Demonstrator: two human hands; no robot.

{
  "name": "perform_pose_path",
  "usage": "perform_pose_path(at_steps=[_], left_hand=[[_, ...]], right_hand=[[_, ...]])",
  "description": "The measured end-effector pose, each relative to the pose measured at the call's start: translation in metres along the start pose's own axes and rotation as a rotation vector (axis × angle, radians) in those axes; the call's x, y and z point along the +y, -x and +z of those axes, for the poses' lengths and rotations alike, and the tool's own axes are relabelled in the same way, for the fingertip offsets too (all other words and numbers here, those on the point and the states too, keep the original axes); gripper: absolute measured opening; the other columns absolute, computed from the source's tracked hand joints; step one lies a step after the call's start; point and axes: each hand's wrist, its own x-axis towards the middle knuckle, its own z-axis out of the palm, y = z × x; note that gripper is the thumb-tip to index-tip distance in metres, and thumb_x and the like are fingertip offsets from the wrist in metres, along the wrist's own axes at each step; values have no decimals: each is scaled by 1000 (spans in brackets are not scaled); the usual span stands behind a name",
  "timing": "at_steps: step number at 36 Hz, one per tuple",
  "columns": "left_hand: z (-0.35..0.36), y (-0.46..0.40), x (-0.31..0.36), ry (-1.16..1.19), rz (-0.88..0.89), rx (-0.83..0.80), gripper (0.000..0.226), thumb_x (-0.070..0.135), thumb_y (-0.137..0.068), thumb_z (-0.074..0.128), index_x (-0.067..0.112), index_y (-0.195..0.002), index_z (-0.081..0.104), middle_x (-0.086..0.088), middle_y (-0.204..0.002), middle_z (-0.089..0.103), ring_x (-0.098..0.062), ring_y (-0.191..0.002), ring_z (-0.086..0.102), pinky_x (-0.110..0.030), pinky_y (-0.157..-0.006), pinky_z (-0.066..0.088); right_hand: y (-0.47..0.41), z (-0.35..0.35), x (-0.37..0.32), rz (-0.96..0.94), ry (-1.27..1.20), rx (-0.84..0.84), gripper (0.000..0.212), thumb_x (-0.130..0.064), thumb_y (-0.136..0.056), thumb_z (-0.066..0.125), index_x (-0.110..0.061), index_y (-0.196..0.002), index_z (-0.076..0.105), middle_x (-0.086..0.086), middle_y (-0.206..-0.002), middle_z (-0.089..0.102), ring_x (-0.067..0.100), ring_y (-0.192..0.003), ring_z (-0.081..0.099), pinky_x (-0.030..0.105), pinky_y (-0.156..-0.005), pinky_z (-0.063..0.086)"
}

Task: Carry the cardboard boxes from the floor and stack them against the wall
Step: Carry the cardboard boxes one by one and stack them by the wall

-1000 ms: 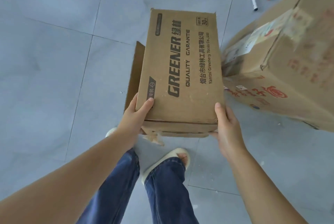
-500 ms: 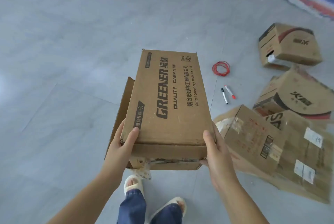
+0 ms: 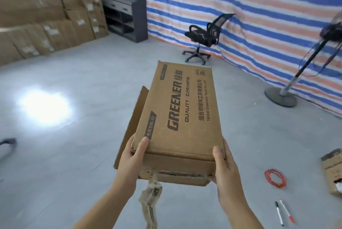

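I hold a long brown cardboard box (image 3: pixel 182 110) printed GREENER in front of me, above the grey floor. My left hand (image 3: pixel 132 156) grips its near left corner, thumb on top. Its near right corner sits in my right hand (image 3: pixel 224 165), thumb on top and fingers underneath. A loose flap hangs open on the box's left side, and a strip of torn tape (image 3: pixel 150 199) dangles below it. A stack of cardboard boxes (image 3: pixel 46 25) stands against the wall at the far left. Another small box (image 3: pixel 332 171) lies on the floor at the right edge.
A dark shelf unit (image 3: pixel 125 14) stands beside the stack. A black office chair (image 3: pixel 203 36) and a standing fan (image 3: pixel 288 88) stand before the striped tarp. A red wire coil (image 3: pixel 275 177) and two markers (image 3: pixel 283 213) lie on the floor at right.
My view has swung up from the floor and the scattered boxes to the room, showing the stack at the wall. Both hands keep the same grip on the box.
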Motion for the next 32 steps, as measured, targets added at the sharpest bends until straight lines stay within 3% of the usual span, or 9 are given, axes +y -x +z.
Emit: perform_pose_path(at_steps=[3,6,9,12,16,20,23,29,32], left_hand=[[-18,-8,19,32,40,57,41,53,-85,63,36,-121,57,1,-114,67,-26,-107,63,-55,-90,51],[-28,-19,31,63,55,105,44,57,-79,64,40,-119,57,3,-115,66,-25,-108,63,-57,-87,52],[-30,-35,41,101,74,156,24,47,-89,58,40,-113,57,3,-114,65,-23,-106,62,-54,-84,54],[-28,-58,48,86,98,207,35,48,-89,58,35,-121,55,-1,-115,65,-27,-104,64,-48,-71,56],[-14,-94,60,105,141,262,28,46,-90,58,34,-116,58,-1,-112,67,-24,-102,65,-52,-85,55],[9,-132,71,128,140,309,37,48,-89,57,33,-123,56,1,-113,67,-22,-104,65,-51,-89,54],[26,-161,83,152,146,344,34,48,-89,57,34,-120,56,1,-114,66,-21,-105,63,-50,-90,53],[50,-218,104,191,149,419,28,44,-92,55,31,-117,57,-1,-109,66,-26,-101,65,-43,-69,55],[46,-250,117,193,153,463,33,45,-91,55,30,-120,56,-1,-109,65,-27,-102,65,-43,-69,54]], right_hand=[[-16,27,-21,-33,38,-95,56,-70,-77,47,-59,-131,40,-15,-132,53,12,-120,54,49,-100,46],[-35,48,-36,-59,51,-176,68,-75,-66,44,-58,-132,40,-15,-130,54,12,-120,54,49,-100,47],[-58,64,-45,-81,62,-235,50,-68,-82,45,-59,-131,39,-14,-130,54,14,-120,53,50,-100,47],[-86,78,-56,-111,40,-293,26,-48,-97,43,-63,-118,48,-17,-121,60,13,-116,56,50,-98,48],[-131,94,-74,-142,43,-366,26,-40,-99,41,-61,-111,53,-20,-113,63,9,-111,59,49,-95,51],[-186,100,-91,-148,53,-423,27,-41,-99,41,-56,-119,52,-18,-116,63,11,-111,59,49,-95,51],[-224,107,-108,-156,74,-470,25,-39,-100,40,-59,-110,51,-20,-112,63,10,-107,61,48,-93,52],[-298,135,-132,-176,102,-536,30,-34,-101,39,-60,-100,53,-29,-93,66,3,-99,62,48,-94,52],[-328,159,-139,-173,112,-574,28,-35,-101,39,-58,-101,53,-31,-91,66,-1,-94,63,48,-93,53]])
